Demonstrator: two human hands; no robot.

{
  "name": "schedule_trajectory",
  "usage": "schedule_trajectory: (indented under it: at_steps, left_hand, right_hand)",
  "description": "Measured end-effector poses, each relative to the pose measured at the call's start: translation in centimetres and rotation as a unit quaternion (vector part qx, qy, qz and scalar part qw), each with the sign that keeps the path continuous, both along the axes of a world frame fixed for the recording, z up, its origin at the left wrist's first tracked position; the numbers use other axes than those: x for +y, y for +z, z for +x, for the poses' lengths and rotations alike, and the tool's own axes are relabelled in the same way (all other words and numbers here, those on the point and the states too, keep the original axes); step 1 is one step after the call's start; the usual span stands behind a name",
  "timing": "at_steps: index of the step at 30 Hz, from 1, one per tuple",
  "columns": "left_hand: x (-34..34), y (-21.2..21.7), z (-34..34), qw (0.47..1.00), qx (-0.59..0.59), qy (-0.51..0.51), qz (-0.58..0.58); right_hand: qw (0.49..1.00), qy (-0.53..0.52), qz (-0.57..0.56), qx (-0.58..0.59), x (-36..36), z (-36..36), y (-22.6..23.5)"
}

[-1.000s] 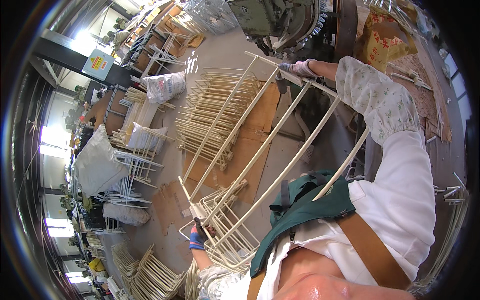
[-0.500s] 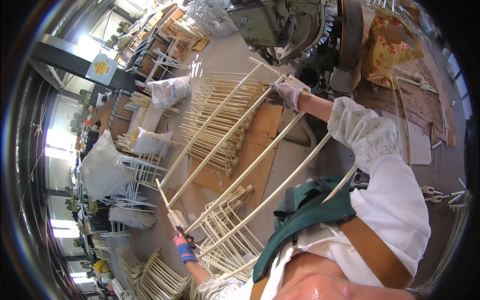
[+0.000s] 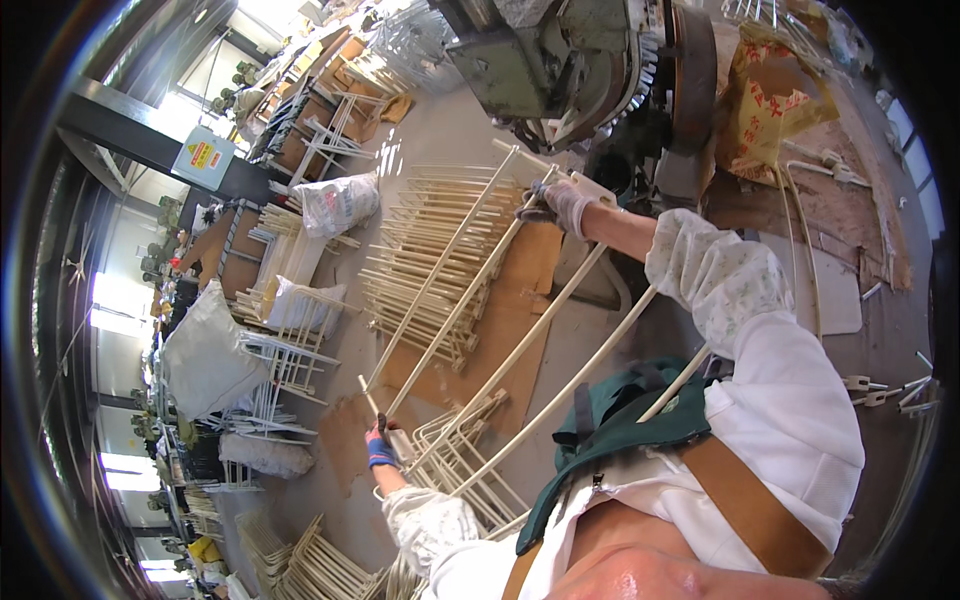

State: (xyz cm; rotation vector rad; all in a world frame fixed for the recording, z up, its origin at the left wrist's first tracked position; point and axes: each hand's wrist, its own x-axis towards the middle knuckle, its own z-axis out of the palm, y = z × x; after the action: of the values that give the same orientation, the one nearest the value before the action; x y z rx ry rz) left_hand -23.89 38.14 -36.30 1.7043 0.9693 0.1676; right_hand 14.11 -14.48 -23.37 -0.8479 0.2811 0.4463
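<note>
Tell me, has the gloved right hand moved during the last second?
Yes. The right hand, gripping the cream metal frame, has shifted left, away from the yellow bag, toward the green machine.

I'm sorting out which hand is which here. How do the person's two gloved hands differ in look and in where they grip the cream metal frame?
The left hand wears a blue and red glove; the right hand wears a pale, whitish one. The left hand grips the frame at its near end, low in the picture; the right hand holds the far end, arm stretched toward the grey machine. Both are closed on the frame's rods.
</note>
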Motion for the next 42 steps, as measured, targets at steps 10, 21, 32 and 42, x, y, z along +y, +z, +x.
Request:
schedule_trajectory:
  at_steps: [10,21,32,42]
  left_hand:
    - [4.7,15.1,-2.3,0.990,-0.071,0.007,0.118]
    - [2.4,15.2,5.4,0.988,0.049,0.006,0.146]
    - [3.0,17.6,5.6,0.997,0.052,0.059,0.011]
    - [2.7,17.2,5.7,0.998,0.034,0.045,0.018]
  right_hand:
    - [0.995,-0.064,-0.060,0.036,1.9,4.9,-6.3]
    - [0.914,0.154,-0.369,-0.071,-14.5,-4.4,3.0]
    - [0.939,0.229,-0.255,-0.027,-11.5,-2.0,1.3]
    - [0.940,0.247,-0.228,-0.049,-11.5,-2.1,0.8]
